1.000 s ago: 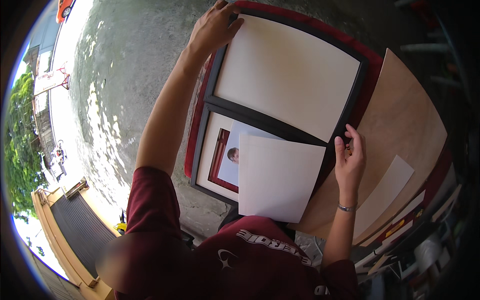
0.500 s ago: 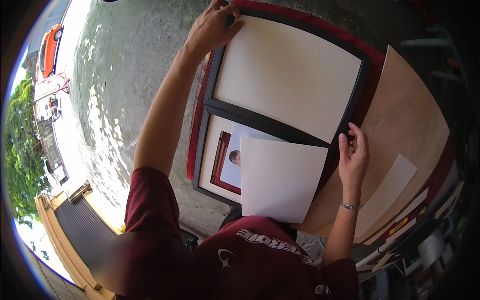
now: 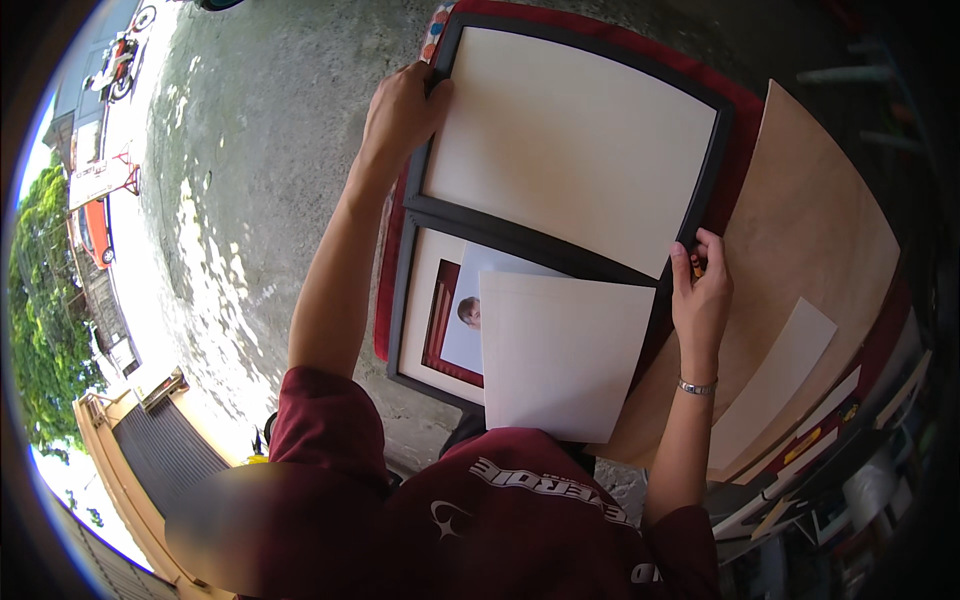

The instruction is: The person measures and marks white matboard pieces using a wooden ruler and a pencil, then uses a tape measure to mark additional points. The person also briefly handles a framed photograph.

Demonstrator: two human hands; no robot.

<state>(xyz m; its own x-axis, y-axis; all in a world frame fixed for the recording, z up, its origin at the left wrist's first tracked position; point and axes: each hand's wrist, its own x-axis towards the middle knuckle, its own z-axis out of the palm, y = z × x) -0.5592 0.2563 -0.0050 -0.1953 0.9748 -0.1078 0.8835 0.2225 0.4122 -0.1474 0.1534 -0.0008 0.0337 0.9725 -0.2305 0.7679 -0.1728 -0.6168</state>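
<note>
Black frame (image 3: 570,150) gripped at opposite edges by left hand (image 3: 400,115) and right hand (image 3: 700,300). Red-covered surface (image 3: 745,130) beneath; plywood sheet (image 3: 810,230) alongside. Sunlit concrete yard (image 3: 250,180) beyond.

Layout: two frames on the table, boards to our right.
We are finding the large frame (image 3: 570,140) lying behind the smaller frame (image 3: 425,330); a loose sheet (image 3: 560,355) is lying over the smaller frame, with the plywood board (image 3: 810,230) lying right of both.

One roadside sign, no packages or screens

A white rectangular signboard (image 3: 97,181) with red markings stands at the far left by the street, above a red vehicle and beside green trees; its lettering is too small to make out, and no labels show on the table
</note>
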